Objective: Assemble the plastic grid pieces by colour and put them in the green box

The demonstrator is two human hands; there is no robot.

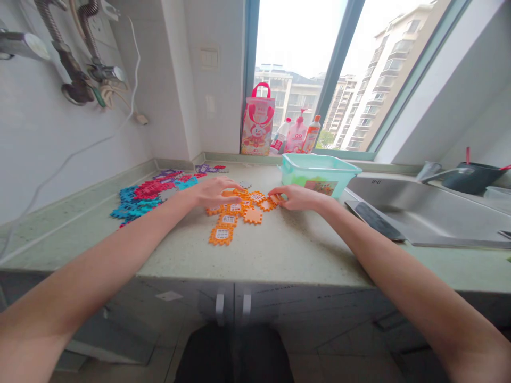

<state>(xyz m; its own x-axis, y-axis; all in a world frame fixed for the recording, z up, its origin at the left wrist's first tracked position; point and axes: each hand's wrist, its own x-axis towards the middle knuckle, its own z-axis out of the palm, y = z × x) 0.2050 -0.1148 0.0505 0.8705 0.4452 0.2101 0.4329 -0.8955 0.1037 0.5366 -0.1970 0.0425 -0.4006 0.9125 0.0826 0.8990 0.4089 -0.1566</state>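
Observation:
Several orange interlocking plastic tiles [233, 218] lie joined and loose on the pale green countertop [287, 250]. My left hand [213, 191] rests palm down on the left part of the orange cluster, fingers stretched over the tiles. My right hand [297, 198] reaches in from the right, its fingertips pinched on an orange tile [274, 200] at the cluster's right edge. One orange tile [221, 234] lies nearest me, apart from both hands.
A pile of blue, red and purple tiles [154, 194] lies at the left. A teal plastic tub [319, 173] stands behind the right hand. A steel sink [423, 213] is on the right; bottles [297, 135] and a gift bag [258, 123] sit on the window sill.

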